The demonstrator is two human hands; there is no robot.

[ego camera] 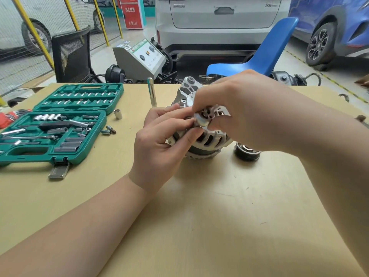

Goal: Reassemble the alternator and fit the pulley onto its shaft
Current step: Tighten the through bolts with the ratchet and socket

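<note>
Both hands worked atop the alternator (207, 136) — left hand (159, 142) and right hand (235, 110) pinched a small metal collar (201, 120); the pulley (247, 152) sat beside it.

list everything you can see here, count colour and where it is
alternator: 1, silver, table centre, under both hands
small round metal part: 1, shiny silver, on top of the alternator, pinched by fingers of both hands
pulley: 1, black and chrome, on the table just right of the alternator
socket set case: 1, green, open, table left
loose sockets: a few, silver, on the table beside the case
upright metal tool: 1, silver, behind the alternator
table: 1, tan
chair: 1, blue, behind the table
mesh chair: 1, black, back left
cars: three, silver, white and blue, background
left hand: 1, at the alternator's left
right hand: 1, over the alternator top
</note>
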